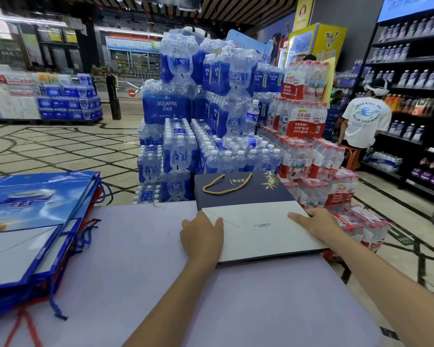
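Left hand (202, 236) and right hand (313, 222) set at the two side edges of a flattened navy paper bag (243, 194) on the table (140, 259)

The bag is laid flat at the far right part of the table, its white base panel (261, 231) folded up towards the person and its gold cord handle (222, 186) resting on the navy face; the left hand is placed at the panel's left edge with the thumb on top, and whether its fingers are tucked beneath cannot be told, while the right hand is spread flat on the panel's right edge, fingers straight. The step in hand is judged to be the taking-up of the folded bag for opening. Next, both edges would need to be gripped and the base panel pressed down so that the sides can be spread. A stack of flat blue bags (35, 221) is seen at the table's left, and shrink-wrapped water packs (176, 108) are piled on the floor beyond
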Demonstrator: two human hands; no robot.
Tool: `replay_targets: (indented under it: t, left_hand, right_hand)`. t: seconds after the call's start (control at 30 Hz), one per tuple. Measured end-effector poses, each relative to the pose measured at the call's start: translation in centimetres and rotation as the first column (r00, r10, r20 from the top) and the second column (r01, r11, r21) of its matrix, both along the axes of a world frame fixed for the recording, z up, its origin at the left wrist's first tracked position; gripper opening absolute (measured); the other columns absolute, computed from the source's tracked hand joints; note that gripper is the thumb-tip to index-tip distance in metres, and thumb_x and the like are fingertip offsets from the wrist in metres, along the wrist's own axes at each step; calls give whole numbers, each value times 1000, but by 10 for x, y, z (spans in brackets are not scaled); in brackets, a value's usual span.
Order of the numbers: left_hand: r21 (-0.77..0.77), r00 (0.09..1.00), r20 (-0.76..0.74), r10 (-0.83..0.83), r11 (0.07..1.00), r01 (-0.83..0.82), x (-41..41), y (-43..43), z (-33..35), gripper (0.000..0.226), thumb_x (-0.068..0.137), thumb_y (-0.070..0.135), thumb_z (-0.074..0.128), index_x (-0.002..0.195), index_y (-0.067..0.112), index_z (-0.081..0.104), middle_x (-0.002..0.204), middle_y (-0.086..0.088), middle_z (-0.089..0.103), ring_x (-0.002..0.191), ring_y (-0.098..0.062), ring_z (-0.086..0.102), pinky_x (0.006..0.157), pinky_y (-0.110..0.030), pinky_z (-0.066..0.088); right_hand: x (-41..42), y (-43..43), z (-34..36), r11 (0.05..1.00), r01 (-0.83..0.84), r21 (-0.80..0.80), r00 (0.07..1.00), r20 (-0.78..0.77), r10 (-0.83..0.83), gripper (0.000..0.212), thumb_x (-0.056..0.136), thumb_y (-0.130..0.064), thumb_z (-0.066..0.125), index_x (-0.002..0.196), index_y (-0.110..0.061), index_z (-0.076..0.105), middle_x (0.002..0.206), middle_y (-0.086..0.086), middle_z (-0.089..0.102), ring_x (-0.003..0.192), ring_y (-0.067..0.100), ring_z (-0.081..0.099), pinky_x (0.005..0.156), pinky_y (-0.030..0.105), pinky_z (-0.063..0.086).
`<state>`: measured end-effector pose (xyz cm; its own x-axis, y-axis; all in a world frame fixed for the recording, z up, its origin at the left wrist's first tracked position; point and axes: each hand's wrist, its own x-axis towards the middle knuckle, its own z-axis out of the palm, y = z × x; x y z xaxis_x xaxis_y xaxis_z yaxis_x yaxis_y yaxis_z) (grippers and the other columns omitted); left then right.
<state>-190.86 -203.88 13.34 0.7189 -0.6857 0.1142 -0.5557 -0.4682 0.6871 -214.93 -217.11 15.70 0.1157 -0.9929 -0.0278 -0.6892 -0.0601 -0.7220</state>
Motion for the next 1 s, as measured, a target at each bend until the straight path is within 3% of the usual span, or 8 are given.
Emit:
replay_targets:
  t: [0.1,0.17,0.33,0.4,0.53,0.67,0.8,1.0]
  left_hand:
    - [-4,999,-10,-49,999,49,10,-1,2,50,90,53,55,121,14,51,117,-4,59,111,-26,48,88,-38,46]
    - [-36,991,-81,-110,994,107,18,1,6,50,88,53,57,120,15,50,116,-3,60,108,-24,53,86,-38,48]
    - [-150,978,-85,-190,973,176,53,29,36,38,95,44,53,123,19,56,118,-1,63,102,-18,57,85,-32,47]
    - [-189,987,-24,-159,970,151,75,51,54,27,95,37,53,116,21,61,114,2,65,97,-14,57,80,-29,45]
    - [-276,991,132,-25,959,61,123,111,97,17,93,27,54,102,19,66,96,6,66,89,-13,59,75,-29,44]
    - [-343,958,220,185,934,-102,187,177,125,13,91,23,56,94,18,68,86,6,62,86,-15,56,76,-25,37]
    - [-226,898,248,363,923,-310,252,237,116,22,89,34,57,99,17,67,99,-1,68,97,-27,61,79,-31,42]
    - [146,808,346,477,823,-549,299,290,71,60,82,64,54,109,11,62,115,-16,63,110,-38,55,86,-40,45]
  right_hand:
    - [1,3,6,994,-29,-108,985,-174,10,33,87,-51,65,103,-23,64,97,-4,66,87,18,60,59,27,39]
    - [8,9,15,976,-39,-214,971,-238,-13,23,89,-44,63,97,-23,60,99,0,63,95,25,57,63,31,38]
    - [75,56,41,914,-160,-373,986,-106,129,50,92,-38,63,131,-8,59,131,6,62,121,23,56,102,37,45]
    - [115,80,48,888,-235,-396,972,-97,214,46,91,-40,64,126,-9,62,125,5,64,117,21,57,99,36,45]
    - [199,140,63,810,-374,-452,920,-73,384,28,92,-44,62,94,-16,60,95,-2,61,92,16,55,75,29,40]
    - [280,202,74,755,-458,-470,858,-10,514,43,91,-48,59,118,-15,64,110,-1,66,101,17,58,85,32,48]
    - [343,256,71,738,-537,-408,814,-19,581,43,91,-52,56,99,-10,63,96,2,64,92,22,58,74,34,45]
    - [387,301,43,768,-593,-242,805,-146,575,61,88,-60,57,124,-10,51,134,11,45,119,30,48,94,38,43]
